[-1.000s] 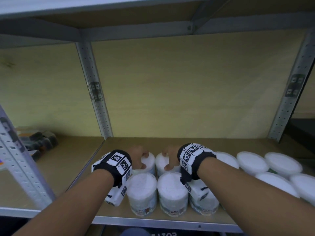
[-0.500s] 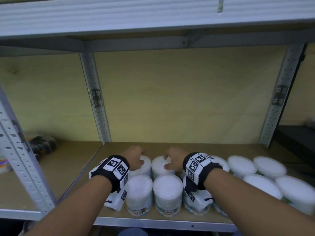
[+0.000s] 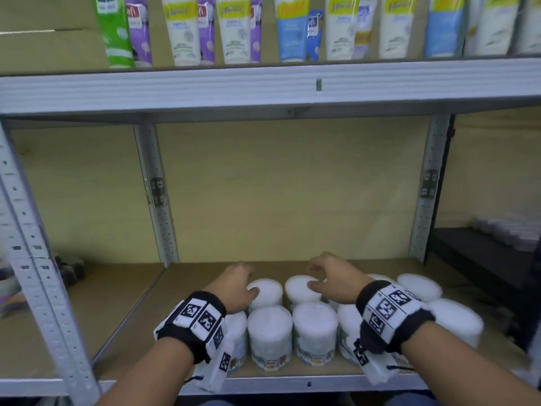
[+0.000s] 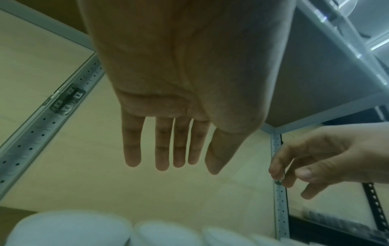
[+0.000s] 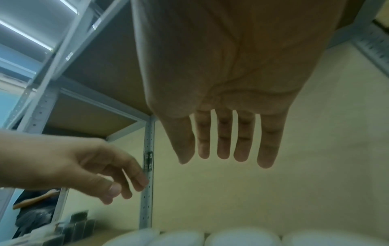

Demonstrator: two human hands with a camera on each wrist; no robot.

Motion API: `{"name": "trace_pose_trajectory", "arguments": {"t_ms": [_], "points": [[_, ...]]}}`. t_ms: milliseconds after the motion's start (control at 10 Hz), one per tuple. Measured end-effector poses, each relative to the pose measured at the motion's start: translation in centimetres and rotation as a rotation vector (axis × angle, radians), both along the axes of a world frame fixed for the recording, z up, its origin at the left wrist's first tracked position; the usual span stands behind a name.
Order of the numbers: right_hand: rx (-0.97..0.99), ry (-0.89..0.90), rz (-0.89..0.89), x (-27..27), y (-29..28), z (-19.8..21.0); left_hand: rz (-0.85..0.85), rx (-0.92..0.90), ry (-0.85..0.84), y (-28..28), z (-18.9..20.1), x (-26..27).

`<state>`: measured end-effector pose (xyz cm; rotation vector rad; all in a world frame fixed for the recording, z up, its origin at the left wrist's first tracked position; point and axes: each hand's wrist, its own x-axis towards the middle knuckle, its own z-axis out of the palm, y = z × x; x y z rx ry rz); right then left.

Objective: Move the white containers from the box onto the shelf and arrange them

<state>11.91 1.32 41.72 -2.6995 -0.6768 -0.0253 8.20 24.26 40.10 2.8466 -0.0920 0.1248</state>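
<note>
Several white containers stand in two rows on the wooden shelf (image 3: 131, 312). Two of them are in the back row (image 3: 268, 293) (image 3: 297, 288), and others stand in front (image 3: 269, 332) (image 3: 314, 329). My left hand (image 3: 238, 284) hovers over the left back container, and my right hand (image 3: 328, 278) over the one beside it. In the left wrist view the left hand (image 4: 168, 149) has straight fingers and holds nothing. The right hand (image 5: 227, 146) looks the same in the right wrist view. The box is out of sight.
An upper shelf (image 3: 263, 89) carries a row of tubes (image 3: 234, 27). Grey steel uprights (image 3: 155, 194) (image 3: 424, 194) frame the bay, and another stands at the front left (image 3: 38, 288). Dark items (image 3: 70, 268) lie at the left. A dark shelf (image 3: 483, 259) is at the right.
Both hands have come up off the two back-row containers and their fingers have straightened. The head view has tilted up, so the upper shelf with tubes now shows.
</note>
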Motion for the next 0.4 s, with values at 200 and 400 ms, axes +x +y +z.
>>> {"name": "trace_pose_trajectory", "arguments": {"t_ms": [200,400], "points": [[0.127,-0.142,0.022,-5.2,-3.9,3.4,-0.014,-0.069,-0.156,-0.3,1.0,-4.8],[0.455,-0.415,0.135,-15.1,-7.3,10.2,-0.075,-0.327,-0.244,-2.1,-1.8,-12.4]]}}
